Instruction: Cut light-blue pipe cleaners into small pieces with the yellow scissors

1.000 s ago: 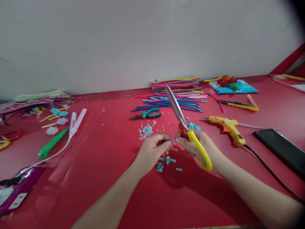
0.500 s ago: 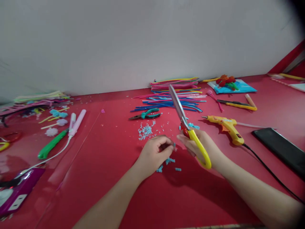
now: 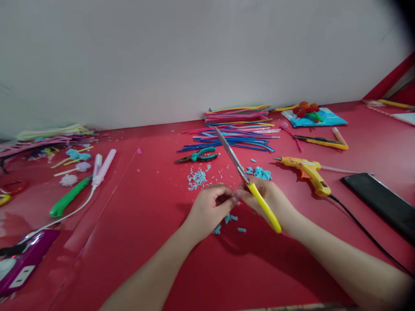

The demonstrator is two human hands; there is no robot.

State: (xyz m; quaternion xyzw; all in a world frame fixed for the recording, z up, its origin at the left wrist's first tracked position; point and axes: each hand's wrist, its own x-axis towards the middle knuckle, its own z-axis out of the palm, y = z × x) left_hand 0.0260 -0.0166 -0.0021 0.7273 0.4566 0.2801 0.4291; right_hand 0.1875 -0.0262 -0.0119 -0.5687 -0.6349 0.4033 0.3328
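Note:
My left hand (image 3: 212,207) is closed in a pinch on a small blue piece (image 3: 236,196) above the red table. Touching or nearly touching those fingertips are the fingers of my right hand (image 3: 269,201), which holds yellow-handled scissors (image 3: 264,206). The scissor blades point up and to the left, looking closed. Short blue pieces (image 3: 241,230) lie below my hands. Tiny light-blue clippings (image 3: 197,178) are scattered beyond my left hand, and a pile of blue pieces (image 3: 262,173) sits just beyond my right hand.
Teal pliers (image 3: 197,156) lie before bundles of coloured stems (image 3: 236,115). On the right are a yellow glue gun (image 3: 306,170) with its cord and a black phone (image 3: 379,198). A green-handled tool (image 3: 69,198), pink iron (image 3: 103,166) and purple power strip (image 3: 29,259) lie left.
My right hand has moved left to the fingertips of my left hand. The scissors have swung with it, their tip lower and further left, uncovering the blue pile behind.

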